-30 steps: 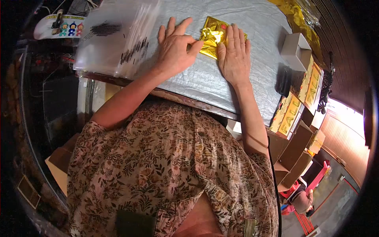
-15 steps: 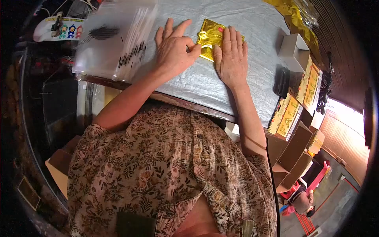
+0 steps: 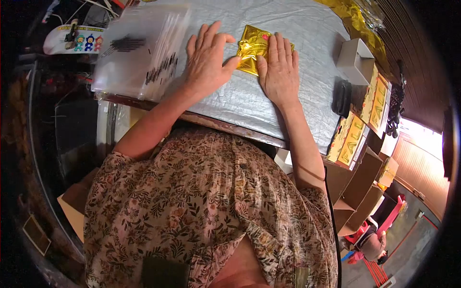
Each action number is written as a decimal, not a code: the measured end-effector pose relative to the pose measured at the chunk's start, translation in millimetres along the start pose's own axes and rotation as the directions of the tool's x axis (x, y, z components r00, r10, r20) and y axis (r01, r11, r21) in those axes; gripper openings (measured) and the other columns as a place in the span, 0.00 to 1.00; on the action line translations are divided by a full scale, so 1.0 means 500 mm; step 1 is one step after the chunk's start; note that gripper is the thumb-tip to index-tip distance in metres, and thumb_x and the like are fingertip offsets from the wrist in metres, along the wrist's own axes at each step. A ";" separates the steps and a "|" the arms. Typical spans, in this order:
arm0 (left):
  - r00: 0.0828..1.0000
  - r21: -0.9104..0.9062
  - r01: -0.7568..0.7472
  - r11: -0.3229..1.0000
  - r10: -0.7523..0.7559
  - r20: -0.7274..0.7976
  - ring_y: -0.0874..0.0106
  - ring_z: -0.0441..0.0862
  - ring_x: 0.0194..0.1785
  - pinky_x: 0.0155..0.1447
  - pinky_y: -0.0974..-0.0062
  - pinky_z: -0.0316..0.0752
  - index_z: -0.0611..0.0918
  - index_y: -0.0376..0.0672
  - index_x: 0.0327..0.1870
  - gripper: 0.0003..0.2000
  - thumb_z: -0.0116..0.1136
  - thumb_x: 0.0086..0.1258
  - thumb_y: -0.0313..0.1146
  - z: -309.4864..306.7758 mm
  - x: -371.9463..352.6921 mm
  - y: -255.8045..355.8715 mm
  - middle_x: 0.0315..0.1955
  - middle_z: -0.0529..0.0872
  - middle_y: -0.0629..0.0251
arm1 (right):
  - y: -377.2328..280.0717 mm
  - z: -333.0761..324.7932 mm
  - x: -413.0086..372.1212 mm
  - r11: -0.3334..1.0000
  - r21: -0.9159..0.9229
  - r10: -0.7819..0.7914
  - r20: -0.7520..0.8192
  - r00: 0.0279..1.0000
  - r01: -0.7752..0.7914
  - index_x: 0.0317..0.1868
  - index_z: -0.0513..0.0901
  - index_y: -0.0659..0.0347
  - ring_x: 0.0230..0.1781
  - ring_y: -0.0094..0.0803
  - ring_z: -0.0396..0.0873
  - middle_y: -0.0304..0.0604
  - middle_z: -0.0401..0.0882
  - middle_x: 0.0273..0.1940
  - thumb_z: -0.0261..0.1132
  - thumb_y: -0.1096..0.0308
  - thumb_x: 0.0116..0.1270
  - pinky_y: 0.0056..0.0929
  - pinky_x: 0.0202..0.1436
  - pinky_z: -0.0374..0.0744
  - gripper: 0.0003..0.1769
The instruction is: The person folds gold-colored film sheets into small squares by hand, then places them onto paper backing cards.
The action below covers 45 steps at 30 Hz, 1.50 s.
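At the right, "FALL" stands in large capitals on the yellow printed panel of a rectangular cardboard box [image 3: 353, 142], the letters running from near to far. On the matching yellow-panelled cardboard box [image 3: 379, 105] just beyond it, "ALL" reads clearly, its first letter less so. At the far left, a white rounded panel with small cartoon figures [image 3: 58, 44] bears a line of lettering too blurred to read. A red mark on the flat, shiny gold foil packet [image 3: 250, 49] is too small to make out.

Remotely, I'm seeing an open white box [image 3: 347, 61] standing near a black object [image 3: 342, 98] and printed yellow cartons [image 3: 353, 140].
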<state>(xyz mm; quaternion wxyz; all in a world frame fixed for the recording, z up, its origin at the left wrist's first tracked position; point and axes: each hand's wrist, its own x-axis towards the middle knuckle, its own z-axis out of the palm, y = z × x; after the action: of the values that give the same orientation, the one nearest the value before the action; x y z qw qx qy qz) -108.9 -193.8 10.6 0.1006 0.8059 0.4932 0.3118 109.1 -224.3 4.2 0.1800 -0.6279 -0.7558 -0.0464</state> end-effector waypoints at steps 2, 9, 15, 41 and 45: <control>1.000 -0.008 -0.010 1.000 0.010 -0.013 0.47 0.60 0.83 0.81 0.38 0.51 0.80 0.48 0.59 0.22 0.74 0.68 0.44 -0.003 0.004 0.007 0.76 0.70 0.48 | 0.001 0.000 -0.002 1.000 -0.005 0.002 0.007 1.000 -0.002 0.84 0.61 0.65 0.86 0.54 0.57 0.55 0.60 0.85 0.53 0.49 0.85 0.57 0.87 0.55 0.38; 0.993 0.094 -0.079 0.992 0.086 -0.078 0.45 0.58 0.85 0.81 0.31 0.46 0.92 0.51 0.52 0.15 0.73 0.71 0.47 0.002 0.018 0.036 0.80 0.71 0.63 | 0.001 0.005 0.000 1.000 -0.001 -0.005 -0.019 1.000 0.005 0.83 0.63 0.67 0.85 0.54 0.58 0.56 0.61 0.84 0.53 0.47 0.84 0.57 0.87 0.55 0.39; 0.990 0.160 -0.100 0.982 0.114 -0.080 0.46 0.58 0.85 0.81 0.30 0.43 0.95 0.48 0.47 0.15 0.73 0.70 0.47 0.012 0.024 0.046 0.80 0.72 0.64 | 0.000 0.004 -0.001 1.000 0.016 -0.006 -0.033 0.999 0.007 0.82 0.65 0.67 0.85 0.54 0.58 0.56 0.62 0.84 0.54 0.48 0.84 0.57 0.86 0.56 0.38; 0.984 -0.052 0.176 0.983 -0.176 0.018 0.36 0.52 0.86 0.84 0.32 0.40 0.94 0.55 0.40 0.09 0.73 0.70 0.48 0.071 0.049 0.019 0.83 0.68 0.56 | 0.001 0.007 -0.002 1.000 -0.001 0.011 -0.004 1.000 -0.011 0.84 0.62 0.64 0.86 0.53 0.57 0.53 0.60 0.85 0.52 0.47 0.85 0.56 0.87 0.55 0.38; 0.986 -0.008 0.169 0.986 -0.169 0.009 0.35 0.51 0.86 0.83 0.31 0.39 0.92 0.57 0.39 0.08 0.74 0.69 0.47 0.068 0.048 0.024 0.83 0.66 0.53 | 0.003 0.008 -0.003 1.000 0.001 0.009 -0.009 1.000 -0.009 0.84 0.63 0.64 0.86 0.53 0.57 0.54 0.60 0.85 0.53 0.47 0.85 0.57 0.87 0.55 0.38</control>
<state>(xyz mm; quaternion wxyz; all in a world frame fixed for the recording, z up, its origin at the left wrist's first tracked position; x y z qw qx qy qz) -72.2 -174.2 -0.6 0.1325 0.7619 0.5581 0.3009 109.9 -224.4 -0.3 0.1839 -0.6310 -0.7521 -0.0482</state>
